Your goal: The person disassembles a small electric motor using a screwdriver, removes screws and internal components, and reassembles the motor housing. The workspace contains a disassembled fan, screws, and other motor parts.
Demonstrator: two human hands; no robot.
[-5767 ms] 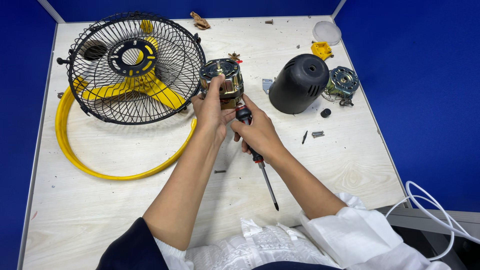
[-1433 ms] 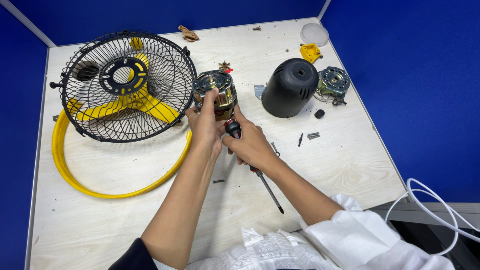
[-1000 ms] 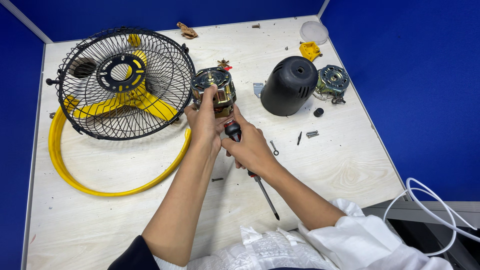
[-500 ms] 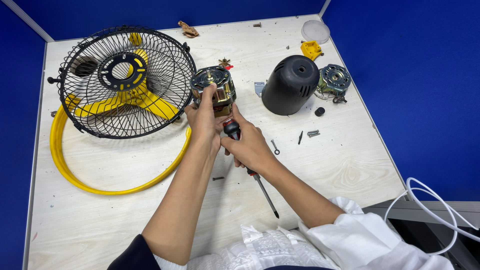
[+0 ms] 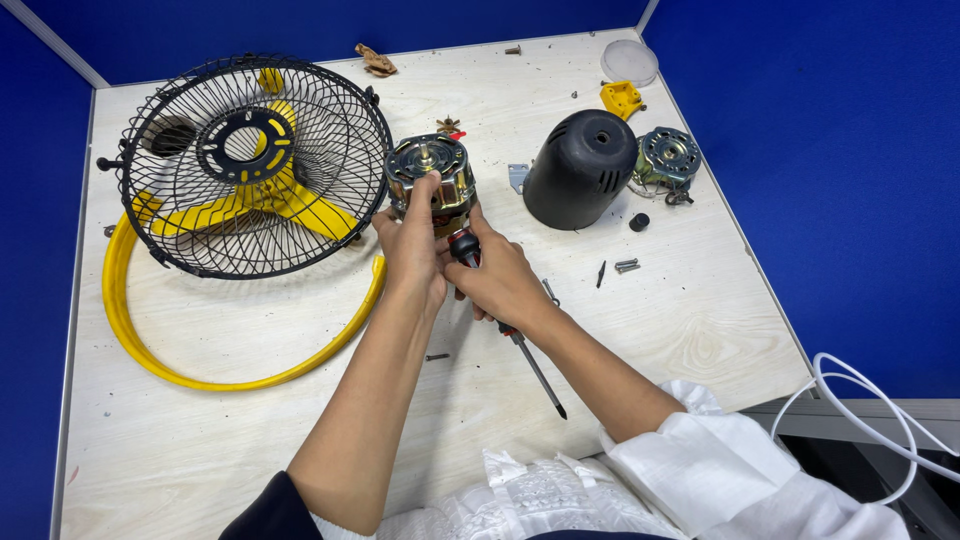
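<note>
A metal fan motor [image 5: 430, 175] with copper windings stands on the pale wooden table [image 5: 250, 440]. My left hand [image 5: 412, 240] grips its near side, with a finger up on its top. My right hand [image 5: 495, 280] touches the motor too and holds a red-and-black screwdriver [image 5: 510, 335], whose shaft points back toward me. A black wire fan guard with yellow blades [image 5: 250, 165] lies just left of the motor.
A yellow ring [image 5: 130, 330] curves under the guard. A black motor cover [image 5: 583, 168], a second small motor [image 5: 667, 157], a yellow clip [image 5: 620, 98] and a clear cap [image 5: 629, 62] sit at the right rear. Loose screws [image 5: 627, 265] lie nearby. Blue walls surround the table.
Both hands stay on the motor throughout, with only small shifts of the fingers. The view has drifted slightly.
</note>
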